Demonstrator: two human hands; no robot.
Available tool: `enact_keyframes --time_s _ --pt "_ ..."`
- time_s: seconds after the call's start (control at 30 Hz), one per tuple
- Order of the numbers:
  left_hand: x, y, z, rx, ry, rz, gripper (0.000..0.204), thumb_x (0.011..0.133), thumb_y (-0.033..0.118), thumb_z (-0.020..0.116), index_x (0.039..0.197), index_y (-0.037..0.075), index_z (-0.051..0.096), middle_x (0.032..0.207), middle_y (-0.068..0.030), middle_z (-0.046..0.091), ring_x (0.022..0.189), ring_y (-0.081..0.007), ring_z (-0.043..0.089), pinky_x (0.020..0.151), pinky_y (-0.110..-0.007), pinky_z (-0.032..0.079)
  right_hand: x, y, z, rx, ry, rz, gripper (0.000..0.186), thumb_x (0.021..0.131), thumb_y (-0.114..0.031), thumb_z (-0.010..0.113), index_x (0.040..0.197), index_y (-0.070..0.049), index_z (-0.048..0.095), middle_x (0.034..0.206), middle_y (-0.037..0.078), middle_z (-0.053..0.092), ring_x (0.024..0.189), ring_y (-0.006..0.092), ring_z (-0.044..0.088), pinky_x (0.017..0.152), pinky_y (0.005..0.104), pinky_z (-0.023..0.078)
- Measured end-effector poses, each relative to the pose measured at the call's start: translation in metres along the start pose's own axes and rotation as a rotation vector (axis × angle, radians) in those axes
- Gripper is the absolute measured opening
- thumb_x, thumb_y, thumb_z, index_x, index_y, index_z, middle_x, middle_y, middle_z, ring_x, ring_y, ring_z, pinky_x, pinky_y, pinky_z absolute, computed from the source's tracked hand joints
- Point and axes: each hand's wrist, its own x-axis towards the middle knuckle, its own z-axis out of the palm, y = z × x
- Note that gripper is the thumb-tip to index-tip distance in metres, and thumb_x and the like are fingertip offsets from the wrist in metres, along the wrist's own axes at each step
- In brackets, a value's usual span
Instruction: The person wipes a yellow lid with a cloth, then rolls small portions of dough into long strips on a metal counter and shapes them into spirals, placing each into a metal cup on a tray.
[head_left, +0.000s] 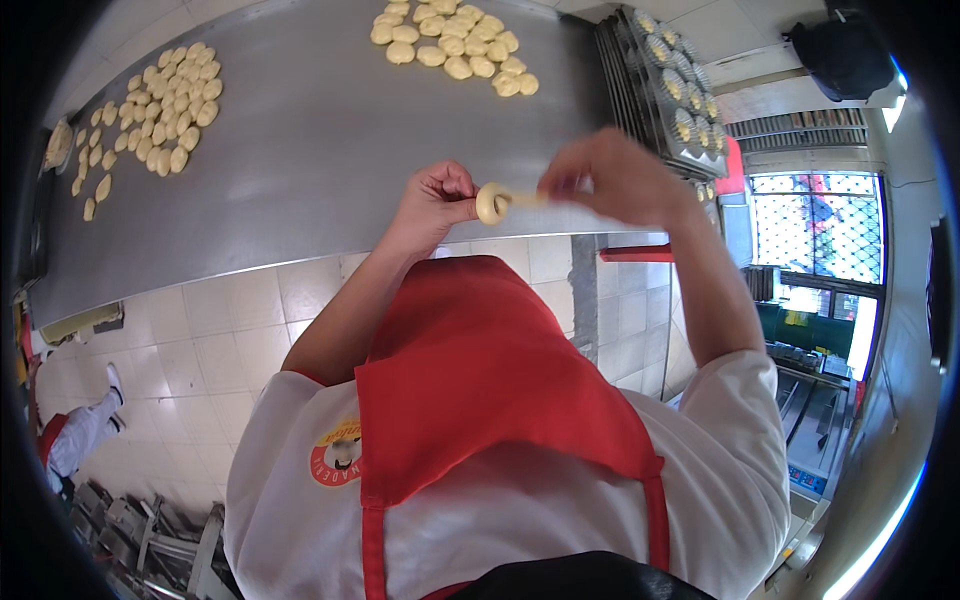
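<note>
Just above the near edge of the steel table [300,220], my left hand [440,200] pinches a pale dough piece [492,203] that is curled into a loop. My right hand [610,180], blurred, grips a thin stretched end of the same dough, to the right of the loop. Groups of small pale dough pieces lie on the tabletop at the upper left [175,105] and at the upper middle [450,45], beyond my hands.
Stacked trays of fluted moulds with dough [680,90] stand at the table's right end. A person in white trousers [85,430] is at the lower left, near metal equipment [140,540]. A steel appliance [810,420] stands on the right below a window.
</note>
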Motion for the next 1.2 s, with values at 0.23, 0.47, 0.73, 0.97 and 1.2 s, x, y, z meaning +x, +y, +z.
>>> enact_keyframes --time_s 0.23,0.47,0.73,0.97,1.2 --pt "0.046 -0.002 0.045 0.04 -0.047 -0.219 0.016 0.097 -0.001 0.075 0.113 0.002 0.075 0.106 -0.0083 0.078 0.093 -0.0152 0.076 0.086 -0.031 0.062 -0.004 0.03 0.006 0.304 0.312 0.152 0.015 0.096 -0.012 0.08 0.107 -0.002 0.083 0.097 0.01 0.081 0.085 0.0144 0.075 0.082 0.0308 0.059" --pt "0.144 -0.019 0.092 -0.057 0.001 -0.48 0.029 0.103 0.017 0.075 0.123 -0.004 0.073 0.118 -0.015 0.076 0.107 -0.0215 0.075 0.095 -0.034 0.063 -0.033 0.17 0.046 0.928 0.607 0.267 0.028 0.102 -0.019 0.076 0.117 0.004 0.075 0.102 0.01 0.079 0.095 0.0142 0.074 0.083 0.0334 0.063" --pt "0.359 -0.045 0.195 0.324 0.061 -0.336 0.044 0.103 0.02 0.075 0.141 0.001 0.064 0.13 -0.016 0.069 0.117 -0.0236 0.072 0.099 -0.038 0.061 -0.055 0.344 -0.077 1.267 0.761 0.241 0.037 0.097 -0.009 0.081 0.128 0.003 0.065 0.114 0.012 0.075 0.102 0.0189 0.075 0.085 0.0346 0.066" --pt "0.357 -0.084 0.083 1.721 0.066 -0.063 0.06 0.09 0.014 0.081 0.146 0.008 0.058 0.136 -0.017 0.065 0.125 -0.0397 0.064 0.102 -0.047 0.055 -0.053 0.588 -0.227 0.789 0.746 0.485 0.042 0.096 -0.015 0.081 0.131 0.001 0.063 0.113 0.012 0.076 0.1 0.0176 0.073 0.082 0.0315 0.062" --pt "0.318 -0.096 0.029 2.15 -0.027 -0.252 0.058 0.084 0.009 0.077 0.139 0.012 0.057 0.135 -0.0139 0.058 0.125 -0.0342 0.06 0.102 -0.049 0.052 -0.022 0.595 -0.193 -0.039 0.477 0.597 0.035 0.094 -0.024 0.078 0.124 -0.005 0.073 0.111 0.017 0.078 0.096 0.0279 0.076 0.086 0.0416 0.06"
